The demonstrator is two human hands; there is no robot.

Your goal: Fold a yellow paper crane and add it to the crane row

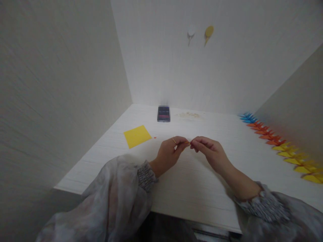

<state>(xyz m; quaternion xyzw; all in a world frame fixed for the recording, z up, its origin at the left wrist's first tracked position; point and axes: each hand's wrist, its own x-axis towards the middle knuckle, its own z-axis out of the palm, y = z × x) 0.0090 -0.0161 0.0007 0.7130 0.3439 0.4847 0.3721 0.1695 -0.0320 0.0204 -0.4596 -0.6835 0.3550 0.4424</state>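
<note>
My left hand (169, 152) is closed in a pinch, with a ring on one finger. Between its fingertips shows a thin sliver of yellow-orange folded paper (187, 142), mostly hidden by the fingers. From the other side my right hand (210, 152) pinches the tip of the same paper, and the two hands almost meet above the white table (186, 188). A flat yellow sheet of paper (137, 136) lies to the left of my left hand. Beside its right corner is a tiny orange-red scrap (155, 137).
Folded paper cranes stand in a row along the right wall: blue ones (248, 118), orange ones (264, 132) and yellow ones (295, 158). A dark blurred rectangular object (164, 114) is near the back wall, beside brownish marks (191, 115). White (191, 31) and yellow (209, 32) hooks hang above.
</note>
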